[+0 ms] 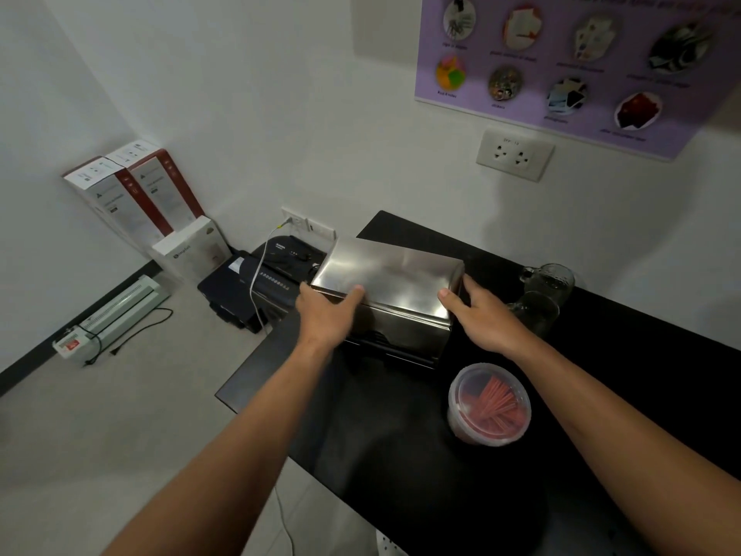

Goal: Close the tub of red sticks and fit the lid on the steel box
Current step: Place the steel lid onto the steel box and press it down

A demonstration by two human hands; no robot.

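Steel lid (385,274) sits in both your hands, right over the steel box (401,335) at the far end of the black table (401,455), about twelve o'clock from you. Your left hand (326,315) clamps the lid's near left corner, thumb on top, fingers tucked beneath. Your right hand (477,319) grips the near right corner, thumb resting on the shiny top, fingers wrapped round the side edge. The lid looks tilted, its far edge riding higher than the near one, and whether it is fully seated on the box you cannot tell from here.

Down at four o'clock from the box, near your right forearm, stands the clear round tub of red sticks (489,403), with its transparent cover on top and the sticks showing through. At two o'clock, just beside the box's right end, sits a glass pitcher (541,294). Off the table at ten o'clock, a dark paper shredder (260,282) rests on the floor with a white cable (256,286) draped across it, and cartons (132,194) lean against the wall beyond.
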